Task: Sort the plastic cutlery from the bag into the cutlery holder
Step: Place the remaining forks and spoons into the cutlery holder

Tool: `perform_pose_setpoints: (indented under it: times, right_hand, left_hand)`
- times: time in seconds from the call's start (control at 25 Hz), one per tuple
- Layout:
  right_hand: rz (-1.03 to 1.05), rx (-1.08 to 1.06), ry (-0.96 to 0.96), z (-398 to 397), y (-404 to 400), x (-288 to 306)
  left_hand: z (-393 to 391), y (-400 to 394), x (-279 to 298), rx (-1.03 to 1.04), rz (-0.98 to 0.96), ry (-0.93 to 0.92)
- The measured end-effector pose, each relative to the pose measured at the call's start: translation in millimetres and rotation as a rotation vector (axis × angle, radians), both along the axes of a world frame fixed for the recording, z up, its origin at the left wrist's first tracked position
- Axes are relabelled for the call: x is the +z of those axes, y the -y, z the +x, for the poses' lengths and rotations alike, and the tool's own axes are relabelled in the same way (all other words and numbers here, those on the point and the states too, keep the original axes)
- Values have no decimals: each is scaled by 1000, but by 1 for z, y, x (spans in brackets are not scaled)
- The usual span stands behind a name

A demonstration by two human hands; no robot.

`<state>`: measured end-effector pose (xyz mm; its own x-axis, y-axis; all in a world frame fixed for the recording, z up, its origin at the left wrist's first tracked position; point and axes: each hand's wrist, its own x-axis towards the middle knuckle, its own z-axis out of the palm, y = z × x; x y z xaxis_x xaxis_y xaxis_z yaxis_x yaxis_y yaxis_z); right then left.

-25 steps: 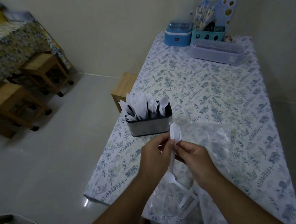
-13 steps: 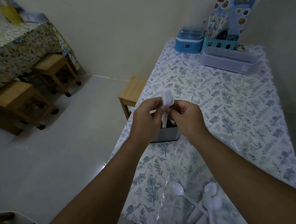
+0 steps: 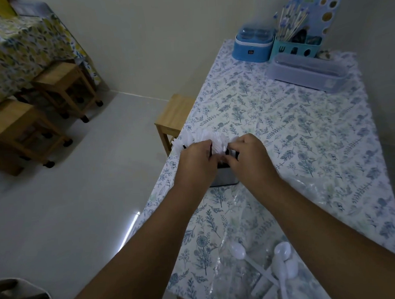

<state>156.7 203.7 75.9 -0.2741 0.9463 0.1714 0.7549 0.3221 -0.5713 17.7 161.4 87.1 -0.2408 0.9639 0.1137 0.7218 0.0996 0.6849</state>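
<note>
The grey metal cutlery holder (image 3: 224, 178) stands near the table's left edge, mostly hidden behind my hands. White plastic cutlery (image 3: 190, 137) sticks up from its left part. My left hand (image 3: 196, 164) and my right hand (image 3: 249, 157) meet over the holder's top. Their curled fingers pinch a small bundle of white plastic forks (image 3: 219, 146) between them, low in the holder's opening. The clear plastic bag (image 3: 239, 282) lies crumpled at the near edge of the table, with white spoons (image 3: 282, 252) in it.
The table carries a floral cloth (image 3: 294, 133). At its far end stand a blue box (image 3: 253, 47), a teal caddy of sticks (image 3: 294, 46) and a clear lidded box (image 3: 307, 72). A wooden stool (image 3: 172, 118) stands by the table's left edge, with more stools (image 3: 58, 88) across the floor.
Both hands carried the fork bundle from above the bag forward and down into the top of the holder. The camera view tilted so the bag now lies nearer.
</note>
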Motion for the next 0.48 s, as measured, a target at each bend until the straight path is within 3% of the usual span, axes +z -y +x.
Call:
perform_pose_setpoints:
  times: [0.24,0.48]
  right_hand:
    - [-24,-54,-87,9,10,4]
    - [-7,-93,-234,35,48,2]
  left_hand:
    - [1,6,14,46,24,-44]
    - [19,46,2,-80,20,34]
